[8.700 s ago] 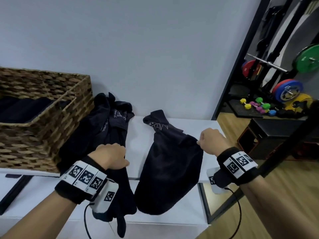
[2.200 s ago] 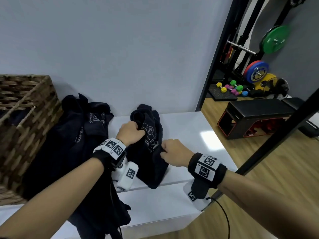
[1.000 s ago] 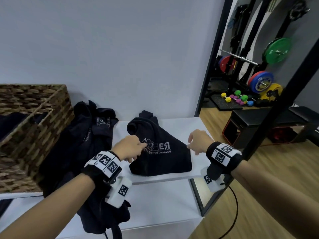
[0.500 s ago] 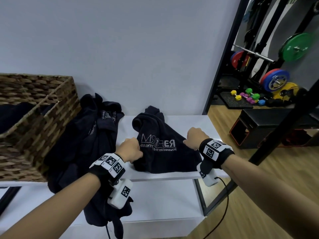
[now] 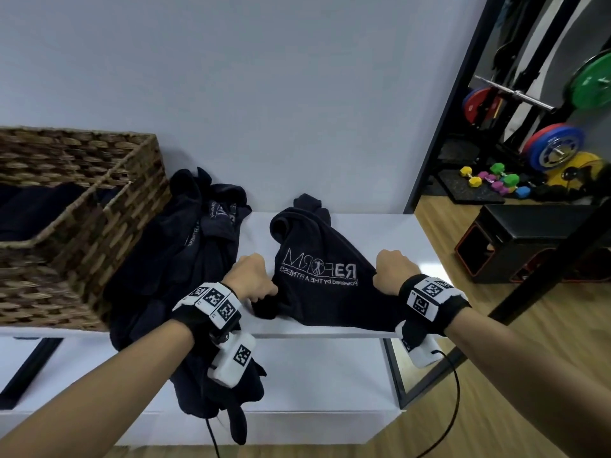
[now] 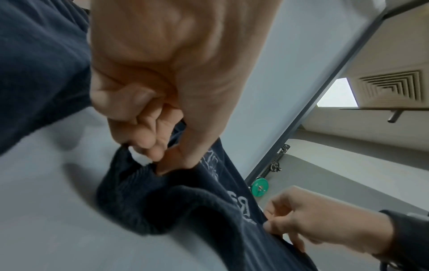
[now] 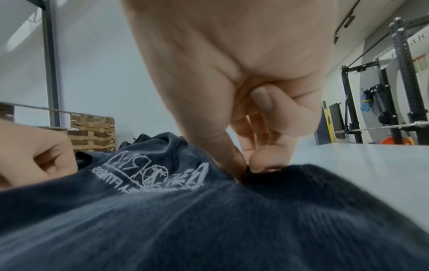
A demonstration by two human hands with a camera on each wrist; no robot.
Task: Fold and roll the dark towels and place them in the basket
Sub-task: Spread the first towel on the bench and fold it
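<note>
A dark towel (image 5: 325, 292) with white lettering lies spread on the white bench (image 5: 390, 233), its far end bunched toward the wall. My left hand (image 5: 253, 276) pinches its near left corner (image 6: 148, 176) between thumb and curled fingers. My right hand (image 5: 390, 271) pinches the near right corner (image 7: 250, 174) the same way. The cloth is stretched between both hands, lettering up. A heap of other dark towels (image 5: 185, 269) lies to the left and hangs over the bench edge. The woven basket (image 5: 109, 226) stands at the far left with dark cloth inside.
The grey wall (image 5: 264, 94) runs right behind the bench. A black frame post (image 5: 443, 127) marks the bench's right end. Beyond it are a black box (image 5: 529, 239), small dumbbells (image 5: 496, 183) and weight plates (image 5: 552, 147) on the wooden floor.
Over the last second both hands went from resting on the towel to pinching its near corners, drawing it wide and toward the front edge. Earlier it lay crumpled and narrow.
</note>
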